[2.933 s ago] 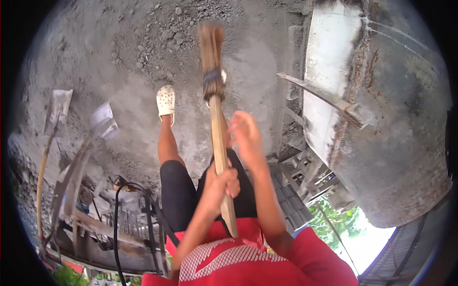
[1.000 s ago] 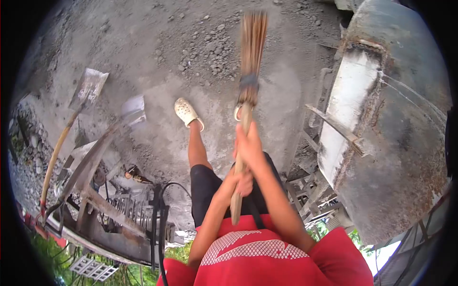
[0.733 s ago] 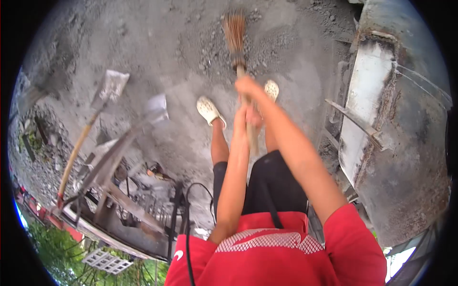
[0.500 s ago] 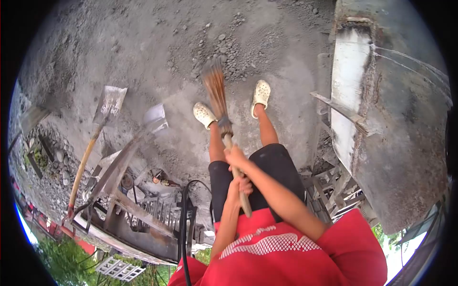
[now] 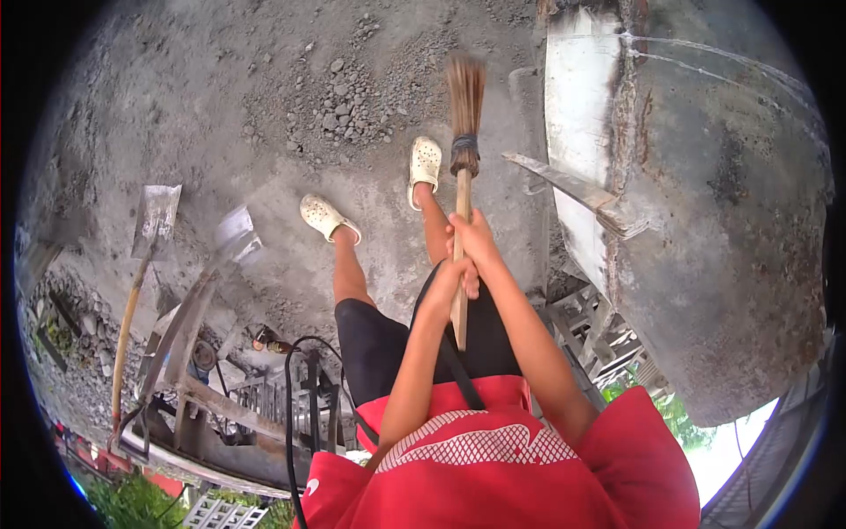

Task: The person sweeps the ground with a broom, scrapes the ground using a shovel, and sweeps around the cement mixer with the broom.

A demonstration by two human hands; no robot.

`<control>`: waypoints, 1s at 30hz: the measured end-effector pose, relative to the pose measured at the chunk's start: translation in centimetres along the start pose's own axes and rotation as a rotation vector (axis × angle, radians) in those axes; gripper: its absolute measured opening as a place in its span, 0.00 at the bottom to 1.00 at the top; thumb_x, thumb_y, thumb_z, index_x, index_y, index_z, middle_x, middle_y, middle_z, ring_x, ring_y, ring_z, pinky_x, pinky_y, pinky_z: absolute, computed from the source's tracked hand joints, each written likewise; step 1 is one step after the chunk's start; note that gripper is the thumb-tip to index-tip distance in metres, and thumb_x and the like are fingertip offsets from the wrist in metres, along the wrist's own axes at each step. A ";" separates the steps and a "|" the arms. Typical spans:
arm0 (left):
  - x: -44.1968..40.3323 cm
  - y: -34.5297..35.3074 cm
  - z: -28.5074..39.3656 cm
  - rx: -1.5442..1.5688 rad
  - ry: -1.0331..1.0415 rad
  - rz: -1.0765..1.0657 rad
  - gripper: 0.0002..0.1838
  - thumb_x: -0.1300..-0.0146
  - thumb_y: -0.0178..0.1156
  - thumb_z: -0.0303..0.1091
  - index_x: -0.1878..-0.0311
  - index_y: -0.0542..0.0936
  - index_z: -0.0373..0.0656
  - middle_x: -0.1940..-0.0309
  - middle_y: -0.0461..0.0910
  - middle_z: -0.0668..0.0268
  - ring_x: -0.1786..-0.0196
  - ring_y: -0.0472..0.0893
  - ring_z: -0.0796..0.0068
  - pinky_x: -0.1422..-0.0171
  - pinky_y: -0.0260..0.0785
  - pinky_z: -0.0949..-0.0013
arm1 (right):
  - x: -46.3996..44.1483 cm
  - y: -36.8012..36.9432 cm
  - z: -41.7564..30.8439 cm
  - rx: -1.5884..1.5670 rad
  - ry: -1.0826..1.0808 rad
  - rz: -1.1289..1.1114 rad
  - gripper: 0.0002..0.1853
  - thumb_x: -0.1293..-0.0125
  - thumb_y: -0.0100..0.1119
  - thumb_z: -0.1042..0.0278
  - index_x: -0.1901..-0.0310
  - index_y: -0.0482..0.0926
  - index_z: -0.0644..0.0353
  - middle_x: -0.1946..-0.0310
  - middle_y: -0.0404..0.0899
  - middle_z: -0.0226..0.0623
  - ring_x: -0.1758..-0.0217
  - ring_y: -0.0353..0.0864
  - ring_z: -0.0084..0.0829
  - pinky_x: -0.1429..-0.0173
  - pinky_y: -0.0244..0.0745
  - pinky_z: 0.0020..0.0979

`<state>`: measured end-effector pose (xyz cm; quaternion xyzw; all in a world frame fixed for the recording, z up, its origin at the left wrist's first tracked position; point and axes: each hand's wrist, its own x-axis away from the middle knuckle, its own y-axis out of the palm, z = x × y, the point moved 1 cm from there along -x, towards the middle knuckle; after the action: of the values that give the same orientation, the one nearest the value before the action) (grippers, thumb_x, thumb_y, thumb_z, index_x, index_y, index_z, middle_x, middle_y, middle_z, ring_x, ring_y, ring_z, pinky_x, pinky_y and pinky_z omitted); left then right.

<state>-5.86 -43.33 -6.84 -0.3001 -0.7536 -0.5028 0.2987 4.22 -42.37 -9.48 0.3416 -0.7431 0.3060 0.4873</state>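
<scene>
A stick broom (image 5: 464,115) with brown bristles bound by a dark band extends ahead of me, its bristles to the right of my feet. My right hand (image 5: 473,238) wraps the wooden handle below the binding. Lower on the same handle, my left hand (image 5: 454,280) is closed too, and the handle's end sticks out below it. Left of the bristles lies a patch of grey gravel (image 5: 344,110) on the dusty ground. Whether the bristles touch the ground I cannot tell.
Two shovels, one with a wooden handle (image 5: 128,335) and one with a bright blade (image 5: 238,231), are on the left near a metal frame (image 5: 233,406). A large rusty metal drum (image 5: 714,220) stands at right, a flat strip (image 5: 564,185) jutting from it. A black cable (image 5: 289,432) hangs beside me.
The broom has swung from left to right, from between my feet to beyond the right foot. Both hands went with it, still gripping. My view has shifted to the right.
</scene>
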 end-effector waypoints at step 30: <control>5.5 -9.0 6.6 -0.025 0.034 0.283 0.12 0.49 0.51 0.24 0.61 0.64 0.42 0.84 0.61 0.72 0.86 0.60 0.84 0.82 0.52 0.78 | -25.8 11.0 4.4 0.632 0.005 0.156 0.47 0.58 0.64 0.66 0.40 0.46 0.72 0.52 0.67 0.55 0.54 0.73 0.41 0.53 0.72 0.35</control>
<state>-17.15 -39.14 -9.96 -0.3985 -0.6922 -0.4701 0.3754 0.66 -34.07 -36.38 0.4173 -0.6341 0.5586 0.3342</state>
